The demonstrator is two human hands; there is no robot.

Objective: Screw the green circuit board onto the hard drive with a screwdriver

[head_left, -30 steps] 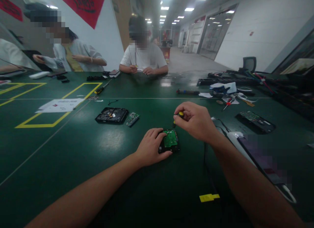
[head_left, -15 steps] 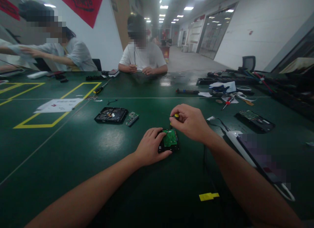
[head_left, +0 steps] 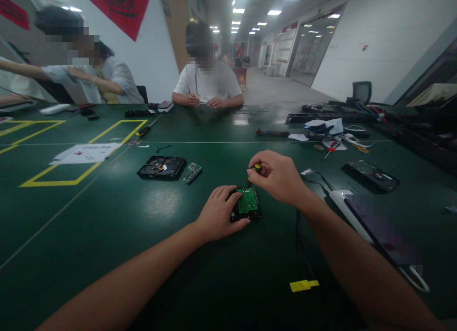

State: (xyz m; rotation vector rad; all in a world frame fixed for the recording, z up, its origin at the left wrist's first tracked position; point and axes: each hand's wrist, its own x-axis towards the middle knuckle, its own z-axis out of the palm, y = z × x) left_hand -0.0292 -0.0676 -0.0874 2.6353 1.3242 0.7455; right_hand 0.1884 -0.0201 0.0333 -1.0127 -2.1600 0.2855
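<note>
A hard drive [head_left: 248, 202] with a green circuit board facing up lies on the dark green table in front of me. My left hand [head_left: 220, 213] grips it from the left side, thumb along the near edge and fingers over the far left part. My right hand [head_left: 276, 176] is closed around a screwdriver [head_left: 257, 168] with a yellow and black handle. Its shaft slants down to the board beside my left fingers; the exact spot of the tip is too small to make out.
Left of my hands lie an opened drive case [head_left: 162, 168] and a loose circuit board [head_left: 193, 172]. On the right are another hard drive [head_left: 372, 175], a white power strip [head_left: 344, 202] with a phone-like device, and a red screwdriver [head_left: 332, 149]. Two people sit across the table.
My hands and the hard drive stay almost in place; the screwdriver handle has shifted very slightly. The person at the far left has leaned to the right and moved their arms.
</note>
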